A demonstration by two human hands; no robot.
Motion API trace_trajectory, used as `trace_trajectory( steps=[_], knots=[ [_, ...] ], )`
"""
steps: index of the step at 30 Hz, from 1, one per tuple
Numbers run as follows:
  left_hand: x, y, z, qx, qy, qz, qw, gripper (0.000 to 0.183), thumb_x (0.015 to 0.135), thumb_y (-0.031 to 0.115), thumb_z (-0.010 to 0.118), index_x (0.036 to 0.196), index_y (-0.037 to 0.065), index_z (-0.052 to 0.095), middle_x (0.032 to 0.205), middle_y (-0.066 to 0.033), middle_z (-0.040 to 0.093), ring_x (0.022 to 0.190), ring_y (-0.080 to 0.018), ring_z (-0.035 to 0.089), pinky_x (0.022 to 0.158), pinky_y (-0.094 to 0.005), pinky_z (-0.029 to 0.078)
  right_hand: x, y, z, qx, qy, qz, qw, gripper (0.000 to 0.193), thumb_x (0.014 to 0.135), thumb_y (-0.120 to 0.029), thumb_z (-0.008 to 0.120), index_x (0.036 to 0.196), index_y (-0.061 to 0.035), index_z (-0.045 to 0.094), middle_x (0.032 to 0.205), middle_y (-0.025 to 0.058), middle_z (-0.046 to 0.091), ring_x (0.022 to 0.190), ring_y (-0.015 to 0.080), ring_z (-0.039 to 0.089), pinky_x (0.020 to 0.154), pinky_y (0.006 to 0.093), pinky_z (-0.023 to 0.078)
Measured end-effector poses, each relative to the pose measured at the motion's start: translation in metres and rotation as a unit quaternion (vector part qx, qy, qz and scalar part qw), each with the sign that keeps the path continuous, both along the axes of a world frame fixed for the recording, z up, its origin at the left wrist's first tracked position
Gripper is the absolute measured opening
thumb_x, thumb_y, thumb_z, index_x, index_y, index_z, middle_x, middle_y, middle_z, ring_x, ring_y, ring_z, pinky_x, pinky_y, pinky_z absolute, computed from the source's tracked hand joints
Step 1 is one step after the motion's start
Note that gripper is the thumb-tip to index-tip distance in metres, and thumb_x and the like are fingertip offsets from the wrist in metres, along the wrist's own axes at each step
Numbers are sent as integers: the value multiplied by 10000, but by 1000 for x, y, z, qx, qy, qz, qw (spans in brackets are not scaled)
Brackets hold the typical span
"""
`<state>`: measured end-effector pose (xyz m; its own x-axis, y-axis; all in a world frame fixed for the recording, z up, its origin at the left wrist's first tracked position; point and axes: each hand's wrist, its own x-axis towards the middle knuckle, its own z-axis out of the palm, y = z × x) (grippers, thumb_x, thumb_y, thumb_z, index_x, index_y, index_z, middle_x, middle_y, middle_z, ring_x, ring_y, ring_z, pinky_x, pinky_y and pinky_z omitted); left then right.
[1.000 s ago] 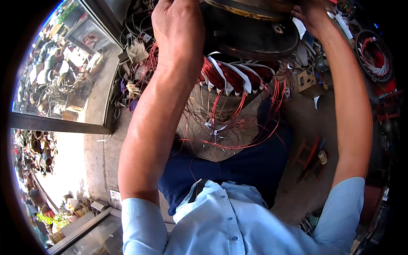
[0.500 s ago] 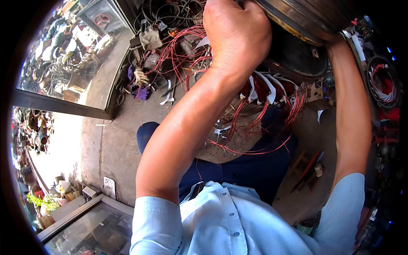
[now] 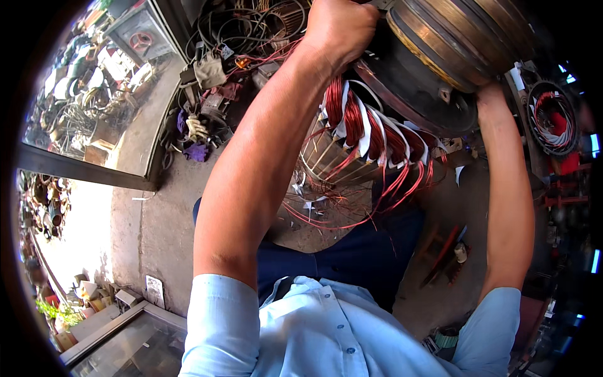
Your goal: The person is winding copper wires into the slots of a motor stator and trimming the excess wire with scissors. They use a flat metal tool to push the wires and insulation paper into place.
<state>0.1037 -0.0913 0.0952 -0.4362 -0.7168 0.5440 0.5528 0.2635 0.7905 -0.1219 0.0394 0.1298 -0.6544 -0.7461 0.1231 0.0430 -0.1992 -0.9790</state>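
Observation:
At the top, a large round metal drum (image 3: 433, 41) with bronze-coloured bands sits tilted, with a dark flange (image 3: 414, 94) at its lower end. My left hand (image 3: 342, 28) is a closed fist against the drum's left side; what its fingers wrap is hidden. My right hand (image 3: 493, 94) reaches under the drum's right side, its fingers out of sight behind the metal. Just below the flange stand red copper wire coils (image 3: 377, 135) with white insulating paper (image 3: 362, 144) between them. Loose red wire ends (image 3: 402, 182) trail from them towards my knees.
Tangled cables (image 3: 251, 31) and scraps lie on the floor at the upper left, beside purple-and-cream gloves (image 3: 196, 135). A ring-shaped wound part (image 3: 553, 119) stands at the right. A metal-framed glass case (image 3: 135, 342) is at the lower left. Tools (image 3: 449, 257) lie right of my knees.
The drum and flange have shifted, showing more of the bands and the red coils below. My left fist has moved up, and my right forearm slightly left. The whole view has shifted a little.

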Motion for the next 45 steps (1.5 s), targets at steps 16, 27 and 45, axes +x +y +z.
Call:
trace_trajectory(
  steps=[16, 27, 45],
  knots=[
    [41, 0, -24, -50, -75, 257, 962, 348, 956, 187, 624, 1209, -18, 748, 1141, -191, 775, 1036, -311, 724, 947, -377, 539, 39, 20, -18, 85, 6, -95, 992, 343, 1065, -213, 560, 1292, 38, 621, 1184, 190, 710, 1029, 305, 732, 856, 422, 620],
    [121, 107, -161, -247, -179, 244, 921, 256, 886, 86, 811, 1111, 44, 696, 1001, -120, 658, 876, -332, 683, 741, -424, 556, 65, 177, 49, 28, 393, -74, 916, 426, 1095, -273, 622, 1372, 33, 517, 1162, 120, 679, 1048, 196, 677, 914, 312, 530],
    [105, 110, -154, -262, -55, 281, 922, 299, 788, 75, 837, 1056, 74, 704, 1096, -77, 660, 1015, -310, 630, 868, -429, 481, 232, 113, 136, 196, 959, 100, 178, 400, 757, 71, 738, 1147, -9, 701, 1058, 131, 673, 1075, 339, 651, 878, 434, 544]
  ],
)
